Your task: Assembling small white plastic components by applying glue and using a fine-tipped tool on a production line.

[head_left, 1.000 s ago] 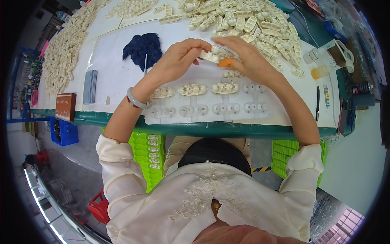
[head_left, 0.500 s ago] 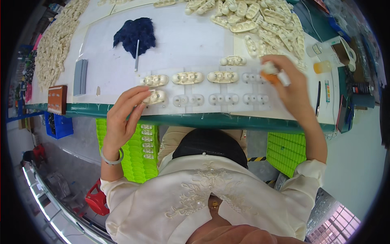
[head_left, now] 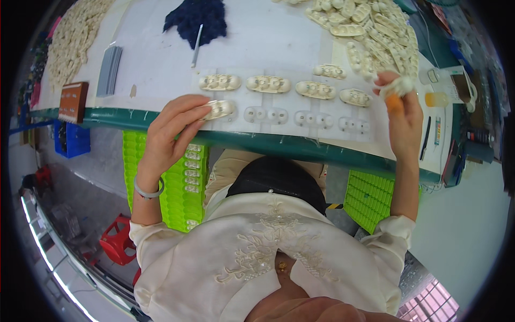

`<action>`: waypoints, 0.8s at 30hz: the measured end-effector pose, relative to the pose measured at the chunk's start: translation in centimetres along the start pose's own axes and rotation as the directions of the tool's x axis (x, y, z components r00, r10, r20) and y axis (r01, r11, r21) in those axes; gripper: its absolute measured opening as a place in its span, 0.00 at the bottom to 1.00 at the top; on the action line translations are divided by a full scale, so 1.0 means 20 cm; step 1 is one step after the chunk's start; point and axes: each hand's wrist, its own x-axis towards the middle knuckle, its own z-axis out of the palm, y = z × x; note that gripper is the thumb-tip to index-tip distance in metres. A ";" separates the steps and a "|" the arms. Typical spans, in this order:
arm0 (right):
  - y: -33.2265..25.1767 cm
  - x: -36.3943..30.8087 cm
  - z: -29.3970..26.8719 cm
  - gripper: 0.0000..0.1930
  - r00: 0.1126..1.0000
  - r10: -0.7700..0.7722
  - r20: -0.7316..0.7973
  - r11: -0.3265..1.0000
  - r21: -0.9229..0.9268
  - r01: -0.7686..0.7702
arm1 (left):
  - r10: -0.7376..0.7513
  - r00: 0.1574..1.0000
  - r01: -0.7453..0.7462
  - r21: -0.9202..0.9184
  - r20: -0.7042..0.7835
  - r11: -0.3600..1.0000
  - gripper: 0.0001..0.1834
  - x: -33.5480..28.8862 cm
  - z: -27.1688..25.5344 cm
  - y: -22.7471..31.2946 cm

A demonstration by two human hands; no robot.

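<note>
My left hand [head_left: 174,126] has its fingertips on a cream oblong plastic part [head_left: 219,109] at the left end of the near row of a translucent fixture [head_left: 292,125]. Its thumb and fingers close around the left end of that part. To the right in this row, several translucent seats [head_left: 266,115] show small studs. Along the far row lie several cream parts, the rightmost one [head_left: 355,97] among them. My right hand [head_left: 406,115], an orange cover on one digit, pinches another cream part [head_left: 398,87] beside the pile, partly blurred.
A heap of cream parts [head_left: 370,32] covers the far right, and a bigger pile [head_left: 78,43] the far left. A dark blue cloth [head_left: 197,21] with a metal tool [head_left: 197,45], grey strips [head_left: 109,70], a brown block [head_left: 73,102] and a yellowish jar [head_left: 436,100] are on the table.
A cream part now lies in the far row's rightmost seat. My right hand has moved right from there to the heap's edge. My left hand stays at the same part; the whole view has shifted.
</note>
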 end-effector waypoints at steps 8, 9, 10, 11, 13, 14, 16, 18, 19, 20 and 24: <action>-0.19 -0.06 -0.05 0.19 0.892 0.186 0.413 0.848 -0.527 0.067 | 0.061 0.997 -0.064 0.056 0.051 0.996 0.17 0.04 0.01 0.01; -0.16 -0.06 -0.05 0.19 0.898 0.183 0.399 0.843 -0.533 0.065 | 0.057 0.997 -0.061 0.072 0.055 0.996 0.17 0.05 0.00 0.02; -0.13 -0.05 -0.04 0.19 0.881 0.073 0.467 0.821 -0.529 0.213 | 0.074 0.996 -0.077 0.069 0.053 0.995 0.17 0.10 -0.01 0.02; -0.11 -0.05 -0.02 0.19 0.839 -0.031 0.543 0.782 -0.510 0.359 | 0.106 0.994 -0.109 0.090 0.039 0.990 0.17 0.15 -0.02 0.04; -0.14 -0.07 0.02 0.19 0.848 -0.033 0.530 0.744 -0.554 0.375 | 0.151 0.988 -0.153 0.094 0.027 0.984 0.16 0.28 -0.01 0.07; -0.14 -0.08 0.03 0.18 0.852 -0.031 0.523 0.709 -0.589 0.387 | 0.160 0.987 -0.162 0.077 0.029 0.984 0.15 0.37 0.03 0.07; -0.13 -0.12 0.01 0.18 0.868 -0.019 0.495 0.695 -0.618 0.368 | 0.281 0.958 -0.284 0.059 0.058 0.957 0.13 0.57 0.14 0.04; -0.11 -0.13 0.00 0.18 0.904 -0.015 0.428 0.718 -0.625 0.308 | 0.307 0.934 -0.314 0.012 0.180 0.949 0.12 0.73 0.27 0.02; -0.10 -0.12 -0.01 0.18 0.906 -0.017 0.423 0.712 -0.631 0.308 | 0.303 0.921 -0.310 -0.012 0.243 0.951 0.13 0.79 0.35 0.01; -0.09 -0.11 -0.01 0.18 0.920 -0.055 0.388 0.648 -0.687 0.328 | 0.301 0.902 -0.305 -0.038 0.311 0.952 0.14 0.85 0.43 0.01; -0.09 -0.12 -0.03 0.18 0.926 -0.098 0.365 0.647 -0.683 0.338 | 0.126 0.833 -0.157 0.012 0.539 0.987 0.16 0.98 0.54 0.06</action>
